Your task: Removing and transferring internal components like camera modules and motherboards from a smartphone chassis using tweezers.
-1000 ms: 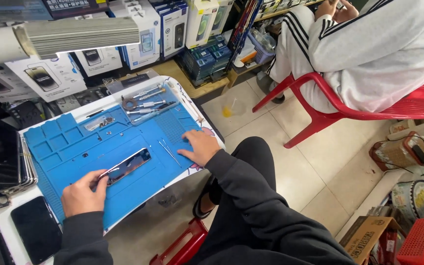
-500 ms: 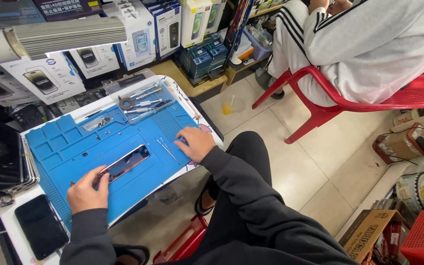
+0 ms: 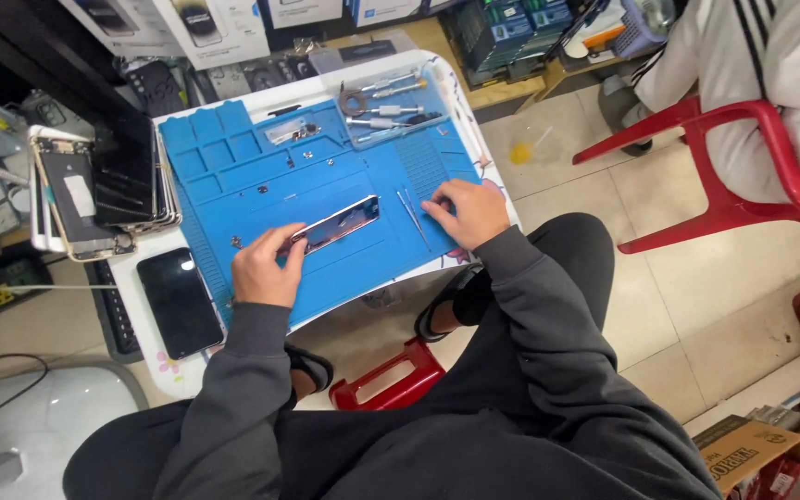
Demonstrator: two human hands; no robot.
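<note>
A smartphone (image 3: pixel 340 223) lies screen up on a blue silicone work mat (image 3: pixel 261 176) that covers a small white table (image 3: pixel 141 306). My left hand (image 3: pixel 266 268) grips the phone's near end with fingers curled around it. My right hand (image 3: pixel 465 211) rests flat on the mat's right edge, fingers spread, holding nothing. Metal tweezers (image 3: pixel 412 215) lie on the mat just left of my right hand.
A clear tray of screwdrivers (image 3: pixel 391 104) sits at the mat's far right. A black phone (image 3: pixel 178 301) lies on the table's left end, with several phones and screens (image 3: pixel 94 190) stacked beyond. A seated person on a red plastic chair (image 3: pixel 743 176) is at right. A red stool (image 3: pixel 386 380) stands under the table.
The view has swung so the table sits higher and more central. My left hand has closed further over the phone's end; my right hand stays by the tweezers.
</note>
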